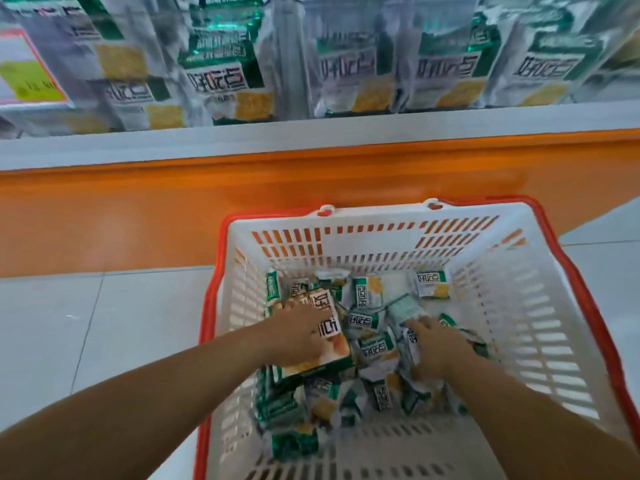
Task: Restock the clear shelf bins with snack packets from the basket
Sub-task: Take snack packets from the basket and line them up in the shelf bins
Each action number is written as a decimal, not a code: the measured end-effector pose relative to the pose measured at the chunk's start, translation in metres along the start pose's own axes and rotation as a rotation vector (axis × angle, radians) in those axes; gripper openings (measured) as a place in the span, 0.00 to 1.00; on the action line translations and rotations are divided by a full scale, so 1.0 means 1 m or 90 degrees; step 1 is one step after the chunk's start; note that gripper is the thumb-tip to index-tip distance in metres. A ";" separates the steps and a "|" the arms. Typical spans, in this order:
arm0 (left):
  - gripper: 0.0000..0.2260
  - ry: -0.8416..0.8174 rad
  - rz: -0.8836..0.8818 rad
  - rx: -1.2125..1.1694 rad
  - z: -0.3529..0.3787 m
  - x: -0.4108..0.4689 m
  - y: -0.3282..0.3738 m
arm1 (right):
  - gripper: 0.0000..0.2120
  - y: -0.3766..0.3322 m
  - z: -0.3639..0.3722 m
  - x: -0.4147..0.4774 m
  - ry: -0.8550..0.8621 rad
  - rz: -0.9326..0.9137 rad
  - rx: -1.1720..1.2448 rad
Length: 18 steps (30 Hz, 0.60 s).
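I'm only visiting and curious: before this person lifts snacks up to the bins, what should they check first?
1. Hands in reach of stock: left hand and right hand are both inside the basket. Ok.
2. Stock left: many packets lie loose in it. Ok.
3. Left hand's hold: it lies on the big pack, but the grip is unclear. Cannot tell.
4. Right hand's hold: its fingers are among the packets. Cannot tell.
5. Room in the bins: they look well filled, and their tops are out of view. Cannot tell.
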<state>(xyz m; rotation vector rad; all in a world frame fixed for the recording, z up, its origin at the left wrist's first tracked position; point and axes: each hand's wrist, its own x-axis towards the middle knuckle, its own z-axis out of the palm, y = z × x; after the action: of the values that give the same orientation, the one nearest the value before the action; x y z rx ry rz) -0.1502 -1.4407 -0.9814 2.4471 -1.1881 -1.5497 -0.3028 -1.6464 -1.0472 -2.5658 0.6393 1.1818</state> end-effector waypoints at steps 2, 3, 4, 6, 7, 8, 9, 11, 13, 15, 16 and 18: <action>0.26 0.020 -0.002 0.030 0.001 0.001 0.003 | 0.41 -0.001 0.006 0.002 0.029 0.010 -0.010; 0.26 0.028 -0.002 0.036 0.001 0.002 0.003 | 0.40 -0.001 0.006 0.003 0.030 0.015 -0.011; 0.26 0.026 -0.001 0.037 0.001 0.001 0.003 | 0.39 -0.001 0.004 0.003 0.023 0.016 -0.003; 0.27 0.007 0.002 0.023 -0.001 -0.002 0.000 | 0.37 -0.002 -0.007 -0.001 -0.013 0.012 0.025; 0.27 -0.007 0.001 0.010 -0.003 -0.004 -0.002 | 0.37 -0.003 -0.016 -0.004 -0.032 0.006 0.029; 0.27 -0.019 0.000 -0.002 -0.007 -0.008 -0.002 | 0.37 -0.005 -0.027 -0.008 -0.049 -0.005 0.023; 0.27 -0.033 -0.004 -0.010 -0.013 -0.013 -0.002 | 0.38 -0.008 -0.039 -0.014 -0.066 -0.017 0.011; 0.27 -0.052 -0.017 -0.029 -0.030 -0.027 0.003 | 0.38 -0.021 -0.068 -0.031 -0.092 -0.049 -0.020; 0.25 -0.016 -0.014 -0.076 -0.049 -0.044 0.009 | 0.36 -0.037 -0.101 -0.054 -0.100 -0.088 -0.035; 0.23 0.050 -0.003 -0.137 -0.066 -0.065 0.016 | 0.36 -0.054 -0.133 -0.084 -0.077 -0.132 -0.032; 0.23 0.077 0.000 -0.169 -0.074 -0.076 0.021 | 0.36 -0.062 -0.147 -0.100 -0.053 -0.159 -0.040; 0.23 0.106 0.011 -0.252 -0.087 -0.099 0.033 | 0.37 -0.074 -0.171 -0.134 0.011 -0.218 -0.074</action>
<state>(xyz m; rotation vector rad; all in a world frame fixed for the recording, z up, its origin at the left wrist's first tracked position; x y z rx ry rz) -0.1237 -1.4368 -0.8475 2.2438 -0.7835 -1.3838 -0.2313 -1.6112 -0.8321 -2.6421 0.1259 1.1078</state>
